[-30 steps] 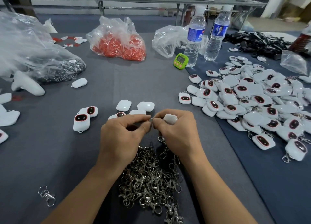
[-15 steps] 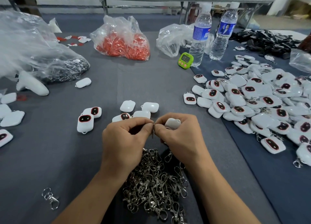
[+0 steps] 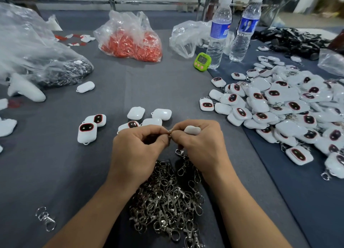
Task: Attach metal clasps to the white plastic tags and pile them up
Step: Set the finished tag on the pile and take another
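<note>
Thumb and forefinger of the left hand (image 3: 137, 149) pinch a small metal clasp (image 3: 169, 133) from one side. The thumb and forefinger of the right hand (image 3: 202, 149) pinch it from the other, so the two hands meet tip to tip just above the grey table (image 3: 167, 91). The right hand also grips a white tag (image 3: 192, 130), tucked under its curled fingers with only a rounded end showing. Whether the clasp is already through the tag's loop is too small to tell.

Between the forearms lies a tangled heap of clasps (image 3: 167, 201), its top reaching to just under the right palm. A single loose clasp (image 3: 45, 219) lies well apart at the near left. Just beyond the knuckles sit a few loose tags (image 3: 162, 114), some face up with a dark, red-rimmed oval and some face down. On the right spreads the big pile of tags (image 3: 279, 106), several with metal showing at their edges.

Farther back stand two water bottles (image 3: 218, 35), with a green timer (image 3: 202, 61) just beside the left one. A bag of red pieces (image 3: 130, 43) lies at the back, and a clear bag of metal parts (image 3: 61, 74) lies at the far left.
</note>
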Available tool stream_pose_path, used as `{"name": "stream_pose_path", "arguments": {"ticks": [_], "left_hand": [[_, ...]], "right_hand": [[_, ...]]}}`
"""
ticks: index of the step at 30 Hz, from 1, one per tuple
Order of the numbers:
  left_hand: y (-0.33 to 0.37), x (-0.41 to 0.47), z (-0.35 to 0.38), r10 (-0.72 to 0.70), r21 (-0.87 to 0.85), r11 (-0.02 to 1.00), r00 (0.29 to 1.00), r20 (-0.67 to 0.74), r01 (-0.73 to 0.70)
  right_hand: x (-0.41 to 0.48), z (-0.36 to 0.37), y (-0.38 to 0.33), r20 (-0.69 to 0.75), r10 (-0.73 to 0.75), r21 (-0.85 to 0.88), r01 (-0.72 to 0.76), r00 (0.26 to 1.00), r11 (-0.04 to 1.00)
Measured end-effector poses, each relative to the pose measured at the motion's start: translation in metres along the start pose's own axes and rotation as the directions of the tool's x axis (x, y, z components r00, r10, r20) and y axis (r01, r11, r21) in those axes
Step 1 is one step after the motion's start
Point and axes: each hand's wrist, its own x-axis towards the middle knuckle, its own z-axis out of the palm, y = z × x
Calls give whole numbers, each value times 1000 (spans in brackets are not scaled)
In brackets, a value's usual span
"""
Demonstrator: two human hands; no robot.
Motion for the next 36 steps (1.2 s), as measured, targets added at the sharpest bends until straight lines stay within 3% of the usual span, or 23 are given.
{"name": "stream_pose_path", "arguments": {"ticks": [25,36], "left_hand": [[-2,5,5,85,-11,996,981,177,-84],[0,10,4,-65,-235,964,967,248,125]], "right_hand": [[6,-15,5,141,15,-62,-6,990,998],[4,-16,-1,147,-66,-41,73,987,996]]}}
